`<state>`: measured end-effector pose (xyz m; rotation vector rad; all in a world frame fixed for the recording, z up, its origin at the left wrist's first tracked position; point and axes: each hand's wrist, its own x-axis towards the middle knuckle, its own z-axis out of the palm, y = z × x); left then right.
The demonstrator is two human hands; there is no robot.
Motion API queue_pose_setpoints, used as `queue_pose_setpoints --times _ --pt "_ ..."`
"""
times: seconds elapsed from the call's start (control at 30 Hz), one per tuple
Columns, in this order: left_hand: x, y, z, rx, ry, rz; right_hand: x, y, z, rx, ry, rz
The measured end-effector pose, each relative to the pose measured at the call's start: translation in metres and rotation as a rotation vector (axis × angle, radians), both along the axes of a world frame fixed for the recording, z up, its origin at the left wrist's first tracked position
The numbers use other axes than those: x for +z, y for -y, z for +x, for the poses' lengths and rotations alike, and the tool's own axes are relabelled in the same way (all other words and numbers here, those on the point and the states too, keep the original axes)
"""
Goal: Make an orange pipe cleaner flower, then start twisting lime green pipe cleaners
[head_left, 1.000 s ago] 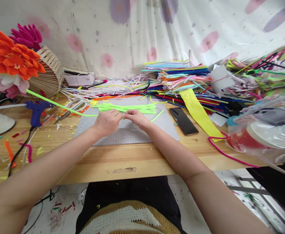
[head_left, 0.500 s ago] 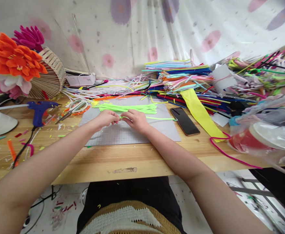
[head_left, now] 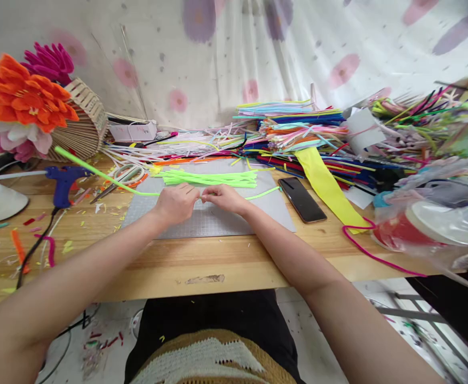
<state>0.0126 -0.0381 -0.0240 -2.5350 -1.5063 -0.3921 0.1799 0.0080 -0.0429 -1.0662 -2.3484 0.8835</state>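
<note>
My left hand is closed round a bright green pipe cleaner, whose free end rises to the left past the glue gun. My right hand pinches green pipe cleaner too, and a length of it sticks out to the right toward the phone. The fingertips of both hands almost meet above a grey cutting mat. My fingers hide the middle, so I cannot tell whether it is one piece or two joined. Just behind my hands lies a bundle of green pipe cleaners on the mat.
A black phone and a yellow strip lie to the right. Scissors, a blue glue gun and scraps are on the left, near felt-like flowers. Piles of coloured pipe cleaners line the back; a red-and-white tub stands right.
A green length now extends far left from my left hand, where none showed before. The left hand has turned to a closed grip, and the right-hand end has shifted slightly left and up.
</note>
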Motion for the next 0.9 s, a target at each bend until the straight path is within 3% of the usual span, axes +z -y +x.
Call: queue_pose_setpoints --times 0.1,0.23,0.3,0.4,0.67,0.9 --pt "-0.002 -0.003 0.0 0.115 0.085 -0.153 -0.005 0.0 0.003 0.026 0.09 0.117" --pt "0.006 -0.015 -0.002 0.317 0.472 -0.723 -0.013 0.002 0.005 0.104 0.17 0.463" --pt "0.011 -0.021 -0.003 0.355 0.666 -0.942 -0.016 0.002 0.004 0.124 0.185 0.588" --pt "0.015 -0.025 -0.007 0.375 0.814 -1.101 -0.017 0.001 0.003 0.147 0.158 0.687" --pt "0.011 -0.026 -0.009 0.35 0.867 -1.196 -0.018 0.0 0.005 0.213 0.085 0.681" --pt "0.017 -0.026 -0.009 0.339 0.882 -1.13 -0.019 0.0 0.002 0.078 0.058 0.595"
